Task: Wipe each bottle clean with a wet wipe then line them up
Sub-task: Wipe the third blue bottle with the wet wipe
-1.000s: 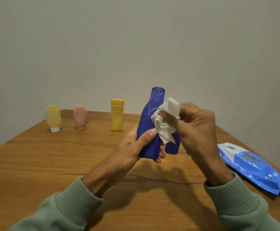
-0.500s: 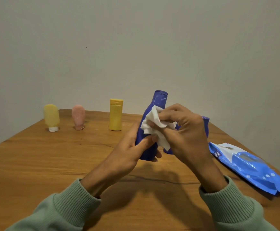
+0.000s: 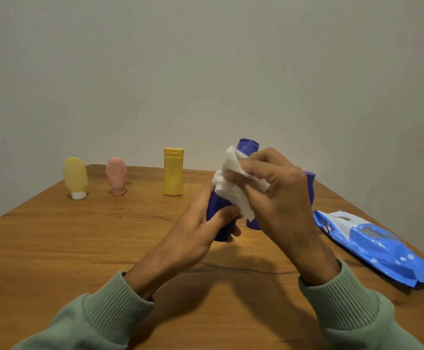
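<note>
Head view: blue bottle (image 3: 218,203) sits close to upright at table (image 3: 54,248) centre, between both hands. Left hand (image 3: 201,228) grips its lower body. Right hand (image 3: 279,195) pinches the wet wipe (image 3: 233,189) and presses it against the neck. Second blue bottle (image 3: 310,183) stands behind the right hand.

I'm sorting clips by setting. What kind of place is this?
Likely a plain room at home, though unsure: a wooden table by a blank wall, a yellow toiletry-type bottle, and a wet-wipes pack.
</note>
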The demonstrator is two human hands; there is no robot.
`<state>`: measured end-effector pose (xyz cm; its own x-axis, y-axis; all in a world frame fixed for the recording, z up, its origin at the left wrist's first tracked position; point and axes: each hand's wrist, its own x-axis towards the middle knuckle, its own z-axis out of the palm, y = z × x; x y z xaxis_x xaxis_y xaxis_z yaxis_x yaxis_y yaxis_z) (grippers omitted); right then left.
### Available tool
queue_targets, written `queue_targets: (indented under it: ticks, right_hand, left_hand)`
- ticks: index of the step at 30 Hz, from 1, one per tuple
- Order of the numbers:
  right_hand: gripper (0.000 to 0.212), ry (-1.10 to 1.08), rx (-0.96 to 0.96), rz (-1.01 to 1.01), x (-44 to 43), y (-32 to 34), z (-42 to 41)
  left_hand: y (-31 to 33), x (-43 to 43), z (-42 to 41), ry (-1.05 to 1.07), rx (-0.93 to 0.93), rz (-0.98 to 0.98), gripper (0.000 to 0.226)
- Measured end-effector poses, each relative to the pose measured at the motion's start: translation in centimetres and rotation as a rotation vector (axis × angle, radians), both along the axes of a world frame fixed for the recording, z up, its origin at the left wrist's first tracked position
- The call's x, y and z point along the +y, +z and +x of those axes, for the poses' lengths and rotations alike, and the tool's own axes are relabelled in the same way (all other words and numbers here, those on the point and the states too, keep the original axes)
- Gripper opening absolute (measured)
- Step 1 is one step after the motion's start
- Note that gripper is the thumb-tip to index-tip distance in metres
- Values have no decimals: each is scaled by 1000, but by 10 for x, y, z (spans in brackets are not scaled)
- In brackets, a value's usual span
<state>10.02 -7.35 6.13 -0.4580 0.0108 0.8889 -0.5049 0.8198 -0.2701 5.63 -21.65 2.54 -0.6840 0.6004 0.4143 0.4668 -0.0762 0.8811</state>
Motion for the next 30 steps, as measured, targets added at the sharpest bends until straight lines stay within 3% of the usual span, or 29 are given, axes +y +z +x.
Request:
queue_targets:
  ticks: [4, 9, 14, 19, 24, 30]
  right_hand:
    - [22, -95, 52, 16, 3, 2, 1]
    - [25, -76, 4, 188, -2, 3, 5]
    - [16, -174, 69, 90, 8, 7, 5]
    - [19, -181, 3, 195, 3, 5, 6]
    - [17, -235, 82, 116, 4, 7, 4]
    - [24, 77, -25, 106, 3, 7, 6]
  left_hand:
    - [-3, 3, -1, 45, 38, -47, 32]
    - [-5, 2, -1, 76, 61, -43, 29]
    - [-4, 3, 2, 105, 144, -91, 32]
    - [-5, 1, 1, 167, 178, -106, 32]
    - [-6, 3, 2, 202, 237, -103, 32]
    - [-1, 1, 2, 61, -16, 108, 30]
